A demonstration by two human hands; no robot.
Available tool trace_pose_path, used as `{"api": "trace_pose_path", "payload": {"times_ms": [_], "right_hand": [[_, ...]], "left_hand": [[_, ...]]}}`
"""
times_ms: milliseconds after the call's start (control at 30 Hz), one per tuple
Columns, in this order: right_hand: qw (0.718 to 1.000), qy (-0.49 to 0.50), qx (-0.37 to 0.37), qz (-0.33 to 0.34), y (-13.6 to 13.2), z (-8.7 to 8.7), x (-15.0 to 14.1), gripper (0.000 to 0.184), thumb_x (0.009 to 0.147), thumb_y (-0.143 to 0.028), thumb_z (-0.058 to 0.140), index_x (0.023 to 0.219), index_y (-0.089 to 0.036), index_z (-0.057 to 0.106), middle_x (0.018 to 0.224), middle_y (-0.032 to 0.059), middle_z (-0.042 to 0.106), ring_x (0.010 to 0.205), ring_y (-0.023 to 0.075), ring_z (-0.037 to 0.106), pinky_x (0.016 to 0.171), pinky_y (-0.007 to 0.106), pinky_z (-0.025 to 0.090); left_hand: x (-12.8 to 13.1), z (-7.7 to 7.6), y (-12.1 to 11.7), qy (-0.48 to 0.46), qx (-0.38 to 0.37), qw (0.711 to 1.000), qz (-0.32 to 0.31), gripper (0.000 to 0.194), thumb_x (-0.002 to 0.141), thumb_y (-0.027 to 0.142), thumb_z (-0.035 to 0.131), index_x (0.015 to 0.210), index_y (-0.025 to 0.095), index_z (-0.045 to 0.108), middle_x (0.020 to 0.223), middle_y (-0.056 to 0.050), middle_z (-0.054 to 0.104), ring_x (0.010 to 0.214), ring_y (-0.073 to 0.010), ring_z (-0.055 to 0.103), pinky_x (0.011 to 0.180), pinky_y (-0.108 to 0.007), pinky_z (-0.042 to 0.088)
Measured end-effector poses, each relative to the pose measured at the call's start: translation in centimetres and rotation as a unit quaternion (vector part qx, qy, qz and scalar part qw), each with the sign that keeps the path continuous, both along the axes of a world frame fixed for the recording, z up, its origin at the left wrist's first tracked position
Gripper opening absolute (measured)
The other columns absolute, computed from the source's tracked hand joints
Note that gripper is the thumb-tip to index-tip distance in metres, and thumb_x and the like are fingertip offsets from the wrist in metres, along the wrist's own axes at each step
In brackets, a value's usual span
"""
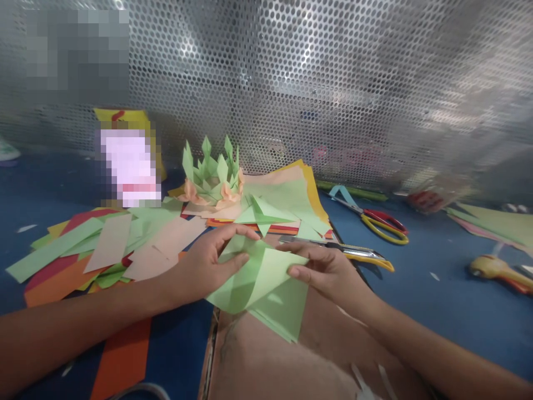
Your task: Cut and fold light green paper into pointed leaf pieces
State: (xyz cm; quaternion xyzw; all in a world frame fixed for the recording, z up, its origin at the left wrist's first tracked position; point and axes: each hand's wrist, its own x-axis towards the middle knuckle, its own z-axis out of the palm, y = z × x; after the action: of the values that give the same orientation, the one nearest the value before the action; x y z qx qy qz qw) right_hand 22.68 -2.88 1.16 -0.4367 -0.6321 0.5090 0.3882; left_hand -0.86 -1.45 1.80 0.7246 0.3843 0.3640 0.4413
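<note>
A light green sheet of paper (272, 272) is held between my two hands, partly folded over on itself. My left hand (219, 258) pinches its left edge between thumb and fingers. At its right corner, my right hand (322, 269) grips the paper the same way. Below it, more green sheets (283, 316) lie stacked on a brown board (258, 366). Just beyond my fingers rests a folded green paper piece (264, 214). A yellow-handled utility knife (358, 253) lies right behind my right hand.
A green paper crown (212, 172) with peach flowers stands at the back. Loose coloured paper strips (110, 241) spread out left. Red and yellow scissors (377, 222), a yellow tool (495, 269) and more paper sheets (491, 225) lie right. A perforated metal panel (266, 83) closes off the back.
</note>
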Motion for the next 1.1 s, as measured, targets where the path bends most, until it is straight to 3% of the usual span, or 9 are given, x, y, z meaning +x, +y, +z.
{"api": "trace_pose_path", "payload": {"times_ms": [133, 200, 300, 367, 500, 600, 667, 833, 1100], "right_hand": [[0.992, 0.083, -0.093, -0.034, 0.0, -0.4, -0.3, 0.024, 0.064, -0.032, 0.079, 0.066, -0.019, 0.059, 0.069, -0.002, 0.065, 0.065, 0.0129, 0.058, 0.06, 0.025, 0.045], [0.985, 0.118, -0.112, -0.05, 0.0, -0.2, -0.5, 0.03, 0.064, -0.031, 0.08, 0.071, -0.021, 0.052, 0.064, -0.0057, 0.06, 0.057, 0.0095, 0.054, 0.054, 0.021, 0.042], [0.983, 0.14, -0.105, -0.051, -0.1, 0.4, -1.1, 0.034, 0.068, -0.028, 0.077, 0.087, -0.025, 0.048, 0.077, -0.0043, 0.064, 0.068, 0.0117, 0.059, 0.059, 0.022, 0.045], [0.983, 0.154, -0.092, -0.04, -0.2, 0.8, -1.5, 0.039, 0.071, -0.025, 0.075, 0.096, -0.027, 0.046, 0.088, -0.0025, 0.065, 0.08, 0.0144, 0.061, 0.068, 0.026, 0.048], [0.978, 0.183, -0.095, -0.037, -0.2, 0.9, -2.1, 0.04, 0.075, -0.024, 0.073, 0.103, -0.029, 0.045, 0.089, -0.0021, 0.066, 0.081, 0.0148, 0.062, 0.071, 0.028, 0.049], [0.971, 0.207, -0.11, -0.054, -0.1, 0.9, -2.5, 0.039, 0.076, -0.027, 0.071, 0.106, -0.029, 0.046, 0.085, -0.0029, 0.066, 0.076, 0.0134, 0.062, 0.067, 0.025, 0.049], [0.966, 0.22, -0.129, -0.036, -0.2, 1.0, -2.8, 0.041, 0.077, -0.03, 0.071, 0.111, -0.029, 0.048, 0.092, -0.0011, 0.067, 0.081, 0.0145, 0.063, 0.071, 0.027, 0.05], [0.963, 0.171, -0.199, 0.058, -0.6, 1.2, -3.2, 0.043, 0.069, -0.029, 0.077, 0.109, -0.023, 0.061, 0.107, 0.0036, 0.068, 0.095, 0.0191, 0.063, 0.083, 0.031, 0.048], [0.955, 0.153, -0.247, -0.059, 0.0, -0.3, -2.9, 0.036, 0.063, -0.041, 0.08, 0.089, -0.018, 0.071, 0.089, 0.0057, 0.073, 0.076, 0.0189, 0.067, 0.07, 0.03, 0.051]], "left_hand": [[0.2, 0.2, -0.4, -0.032, -0.017, 0.999, 0.017, 0.019, 0.085, 0.028, 0.056, 0.102, 0.02, 0.055, 0.092, -0.002, 0.058, 0.079, -0.0148, 0.054, 0.065, -0.023, 0.043], [0.1, 0.3, -0.4, -0.036, -0.035, 0.999, 0.015, 0.017, 0.086, 0.034, 0.055, 0.093, 0.019, 0.057, 0.078, 0.001, 0.055, 0.067, -0.0116, 0.049, 0.057, -0.021, 0.04], [0.1, 0.6, -0.5, -0.057, -0.066, 0.996, -0.002, 0.024, 0.085, 0.04, 0.057, 0.078, 0.018, 0.052, 0.064, 0.005, 0.044, 0.054, -0.0077, 0.038, 0.049, -0.018, 0.032], [0.1, 0.9, -0.7, -0.086, -0.081, 0.993, -0.004, 0.027, 0.081, 0.041, 0.063, 0.082, 0.02, 0.046, 0.067, 0.006, 0.045, 0.054, -0.0073, 0.04, 0.048, -0.017, 0.033], [0.5, 1.3, -1.2, -0.049, -0.098, 0.994, 0.016, 0.041, 0.075, 0.037, 0.069, 0.105, 0.025, 0.044, 0.09, 0.001, 0.058, 0.072, -0.0133, 0.056, 0.058, -0.021, 0.045], [0.9, 1.3, -1.3, -0.018, -0.097, 0.995, 0.022, 0.036, 0.077, 0.036, 0.067, 0.105, 0.023, 0.051, 0.108, -0.005, 0.06, 0.098, -0.0215, 0.058, 0.074, -0.028, 0.049], [1.1, 1.2, -1.3, -0.032, -0.107, 0.993, 0.036, 0.036, 0.076, 0.037, 0.067, 0.105, 0.022, 0.052, 0.115, -0.006, 0.058, 0.105, -0.0236, 0.056, 0.08, -0.03, 0.049], [1.2, 0.9, -1.4, -0.099, -0.144, 0.982, 0.071, 0.039, 0.079, 0.037, 0.067, 0.108, 0.022, 0.046, 0.096, -0.002, 0.063, 0.076, -0.0161, 0.064, 0.061, -0.024, 0.052], [1.2, 0.4, -1.2, -0.13, -0.189, 0.973, 0.001, 0.025, 0.081, 0.038, 0.064, 0.092, 0.016, 0.059, 0.088, -0.004, 0.068, 0.08, -0.0186, 0.065, 0.069, -0.028, 0.052]]}}
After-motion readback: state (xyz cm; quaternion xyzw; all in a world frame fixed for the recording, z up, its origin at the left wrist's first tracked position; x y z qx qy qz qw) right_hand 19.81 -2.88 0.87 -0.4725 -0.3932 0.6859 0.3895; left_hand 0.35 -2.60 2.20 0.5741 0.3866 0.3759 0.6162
